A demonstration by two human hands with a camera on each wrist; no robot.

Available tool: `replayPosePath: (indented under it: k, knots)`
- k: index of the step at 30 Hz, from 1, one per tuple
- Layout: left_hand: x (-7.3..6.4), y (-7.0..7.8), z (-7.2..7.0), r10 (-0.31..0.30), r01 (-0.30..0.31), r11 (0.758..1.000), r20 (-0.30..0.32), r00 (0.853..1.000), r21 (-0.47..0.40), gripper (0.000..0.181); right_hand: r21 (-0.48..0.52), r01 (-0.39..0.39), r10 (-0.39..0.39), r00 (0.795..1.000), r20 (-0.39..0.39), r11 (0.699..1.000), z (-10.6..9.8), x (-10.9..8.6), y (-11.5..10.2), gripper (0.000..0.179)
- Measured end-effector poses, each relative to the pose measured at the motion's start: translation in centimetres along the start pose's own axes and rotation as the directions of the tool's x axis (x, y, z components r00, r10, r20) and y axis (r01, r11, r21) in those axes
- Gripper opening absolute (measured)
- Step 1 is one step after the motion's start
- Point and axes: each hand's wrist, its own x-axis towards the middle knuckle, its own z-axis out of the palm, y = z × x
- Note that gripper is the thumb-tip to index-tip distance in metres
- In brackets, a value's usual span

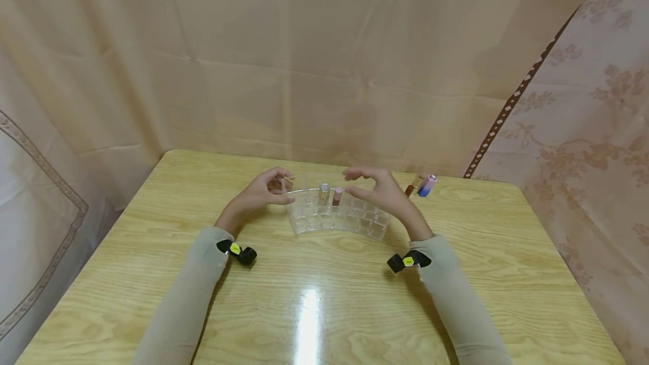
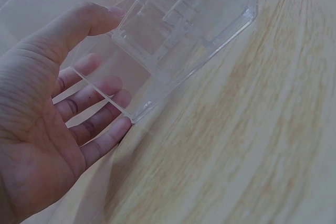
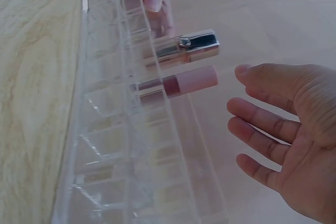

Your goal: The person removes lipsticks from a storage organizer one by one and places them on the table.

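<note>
A clear, curved lipstick organizer point(image 1: 332, 223) with tiered compartments stands mid-table. Two tubes are upright in its slots: a gold lipstick point(image 1: 324, 191) with a shiny top and a pink-capped lipstick tube point(image 1: 337, 196) with a dark red band. At the organizer's left end, my left hand point(image 1: 265, 189) grips the side panel, the thumb on the near edge and the fingers behind it. My right hand point(image 1: 379, 189) hovers over the organizer's right part. In the right wrist view its fingers are loosely spread beside the pink cap point(image 3: 198, 80), with a gap between and nothing held.
Behind my right hand, near the table's back edge, lie a purple-and-blue tube point(image 1: 427, 186) and a brown-and-gold tube point(image 1: 412, 188). A beige cloth point(image 1: 324, 72) hangs behind the wooden table point(image 1: 263, 308), and a floral cloth point(image 1: 598, 128) hangs at the right.
</note>
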Motion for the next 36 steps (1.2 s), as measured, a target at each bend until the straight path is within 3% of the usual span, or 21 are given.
replayPosePath:
  k: [10,21,36]
  knots:
    - [0.2,-0.2,0.0,0.0,0.0,1.0,0.004,1.0,-0.005,0.058,-0.035,0.01,-0.009,0.999,0.039,0.999,1.0,0.2,0.3,0.033]
    - [0.3,-0.5,0.0,0.006,-0.006,1.0,0.008,1.0,-0.007,0.057,0.014,-0.03,0.029,0.997,0.069,0.999,1.5,0.1,0.9,0.034]
    - [0.2,-0.1,0.1,0.012,-0.012,1.0,-0.004,1.0,-0.016,0.055,-0.026,-0.022,0.024,0.997,0.068,0.999,1.9,0.4,0.9,0.029]
